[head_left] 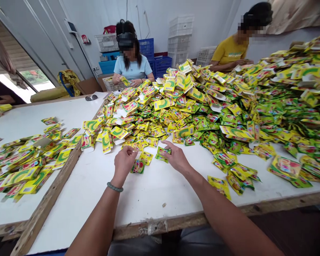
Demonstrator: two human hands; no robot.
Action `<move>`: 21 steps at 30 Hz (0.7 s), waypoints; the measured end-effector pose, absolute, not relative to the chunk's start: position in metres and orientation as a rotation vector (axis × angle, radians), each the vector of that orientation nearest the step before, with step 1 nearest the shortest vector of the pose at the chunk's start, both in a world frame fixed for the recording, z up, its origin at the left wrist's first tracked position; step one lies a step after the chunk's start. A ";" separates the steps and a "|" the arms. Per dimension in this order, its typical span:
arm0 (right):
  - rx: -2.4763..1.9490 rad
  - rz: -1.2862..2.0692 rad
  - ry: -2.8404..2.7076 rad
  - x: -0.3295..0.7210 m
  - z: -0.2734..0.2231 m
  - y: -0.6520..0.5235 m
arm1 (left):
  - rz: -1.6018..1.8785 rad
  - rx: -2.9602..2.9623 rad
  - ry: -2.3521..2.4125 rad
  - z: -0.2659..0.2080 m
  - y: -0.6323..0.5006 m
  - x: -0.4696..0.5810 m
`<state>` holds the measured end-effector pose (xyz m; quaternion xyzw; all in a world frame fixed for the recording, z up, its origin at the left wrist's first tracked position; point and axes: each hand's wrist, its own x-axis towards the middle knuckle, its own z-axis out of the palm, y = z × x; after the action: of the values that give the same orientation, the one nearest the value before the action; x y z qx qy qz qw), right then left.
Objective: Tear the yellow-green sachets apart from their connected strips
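Note:
My left hand (124, 160), with a dark beaded bracelet at the wrist, has its fingers curled together in a pinch. What lies between its fingertips is too small to make out. Just beside it is a green sachet (138, 166) with a red fruit print, and a yellow sachet (146, 158) lies a little beyond. My right hand (176, 156) is over the white tabletop, its index finger stretched out and apart from the thumb. Another green sachet (162, 154) lies at its thumb, touched by it. Both hands are at the near edge of the heap.
A large heap of yellow boxes (164, 104) and green sachets (272, 113) spreads across the table's far side and right. Loose sachets (240, 177) lie at right. A wooden strip (52, 188) divides off more boxes (29, 163). Two people sit opposite; crates (180, 39) stand behind.

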<state>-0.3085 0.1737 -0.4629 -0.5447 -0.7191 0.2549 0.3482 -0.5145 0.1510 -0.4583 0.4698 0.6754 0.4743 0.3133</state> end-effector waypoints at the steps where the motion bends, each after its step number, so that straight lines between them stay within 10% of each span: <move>1: -1.431 0.643 -1.923 -0.307 -0.465 0.175 | 1.163 1.362 1.968 -0.459 0.154 -0.514; 7: -1.586 0.460 -2.128 -0.303 -0.471 0.175 | 0.709 1.797 2.130 -0.474 0.168 -0.492; 21: -1.209 1.178 -1.595 -0.320 -0.470 0.176 | 1.223 1.009 1.097 -0.474 0.159 -0.479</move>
<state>-0.3198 0.1759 -0.4703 -0.4776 -0.6301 0.4651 0.3982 -0.4790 0.1586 -0.4741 0.4300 0.4675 0.5211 0.5701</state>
